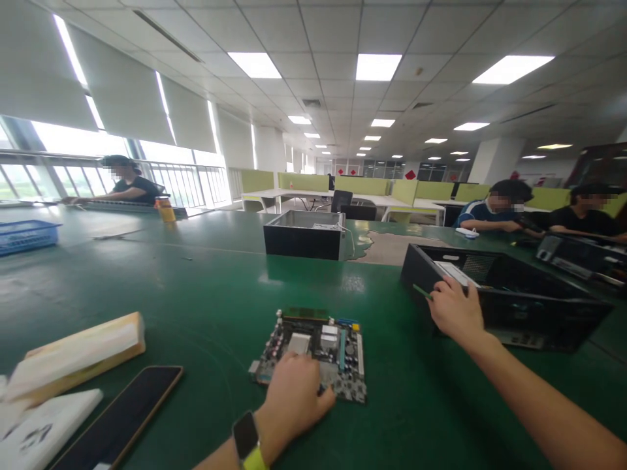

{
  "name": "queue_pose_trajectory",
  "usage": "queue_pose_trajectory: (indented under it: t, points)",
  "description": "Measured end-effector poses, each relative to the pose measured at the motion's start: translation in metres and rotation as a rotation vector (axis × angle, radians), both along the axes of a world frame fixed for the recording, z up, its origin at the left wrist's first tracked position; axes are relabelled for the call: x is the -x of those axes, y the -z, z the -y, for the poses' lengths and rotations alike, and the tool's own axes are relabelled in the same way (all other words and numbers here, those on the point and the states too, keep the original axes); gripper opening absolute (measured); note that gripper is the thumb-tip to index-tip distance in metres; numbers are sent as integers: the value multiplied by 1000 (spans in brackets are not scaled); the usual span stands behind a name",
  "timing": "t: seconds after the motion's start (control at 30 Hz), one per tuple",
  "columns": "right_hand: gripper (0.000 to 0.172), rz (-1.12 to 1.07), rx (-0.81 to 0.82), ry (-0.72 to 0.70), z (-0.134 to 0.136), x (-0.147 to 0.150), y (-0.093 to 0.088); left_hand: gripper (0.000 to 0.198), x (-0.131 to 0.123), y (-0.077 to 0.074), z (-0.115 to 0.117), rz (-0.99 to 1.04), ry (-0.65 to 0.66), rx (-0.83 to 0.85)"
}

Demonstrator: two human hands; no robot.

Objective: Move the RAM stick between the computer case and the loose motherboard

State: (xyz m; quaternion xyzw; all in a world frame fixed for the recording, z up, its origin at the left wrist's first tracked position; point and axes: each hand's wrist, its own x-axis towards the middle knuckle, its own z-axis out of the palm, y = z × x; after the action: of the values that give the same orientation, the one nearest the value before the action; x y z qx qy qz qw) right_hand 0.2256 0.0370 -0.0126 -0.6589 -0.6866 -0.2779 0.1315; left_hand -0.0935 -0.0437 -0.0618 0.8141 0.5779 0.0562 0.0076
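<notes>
A motherboard (pixel 330 375) lies flat on the green table in front of me, with a green strip along its far edge. Over its near left part is my left hand (pixel 296 395), fingers curled down onto the board and partly hidden; a watch is on that wrist. My right hand (pixel 458 310) is at the near left wall of an open black computer case (pixel 531 310) on the right. A thin green stick (pixel 421 292) juts out from between its closed fingers; its exact kind is too small to tell.
A second computer case (pixel 304 240) stands farther back. To my left lie a phone (pixel 122 418), a white packet (pixel 53 427) and a long wrapped block (pixel 81 352). A blue basket (pixel 27 236) and orange bottle (pixel 165 210) sit beyond. Several people work around the table.
</notes>
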Motion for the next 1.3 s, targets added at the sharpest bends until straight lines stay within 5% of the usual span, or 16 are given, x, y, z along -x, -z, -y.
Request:
queue_pose_trajectory:
  t: [0.1, 0.2, 0.33, 0.47, 0.63, 1.07, 1.2, 1.3]
  points:
    - [36, -253, 158, -22, 10, 23, 5, 42, -47, -2, 33, -17, 151, 188]
    - [47, -554, 383, -155, 26, 56, 24, 49, -69, -17, 41, -24, 248, 310]
    - [49, -710, 448, -77, 44, 81, 58, 41, -43, -38, -2, 200, 94, 64]
    - [38, -683, 443, -39, 53, 87, 72, 39, -1, -23, -58, 302, 18, 11]
    - [30, -705, 447, -53, 55, 89, 72, 18, 7, 6, -74, 359, 19, 109]
    - [36, -739, 426, -53, 55, 91, 74, 20, 10, 5, -77, 310, 38, 128]
    - [42, -804, 210, -86, 54, 80, 63, 44, 10, -13, -68, 318, 50, 69]
    - [42, -763, -11, -59, 48, 51, 25, 50, -4, -36, -39, 299, 133, -41]
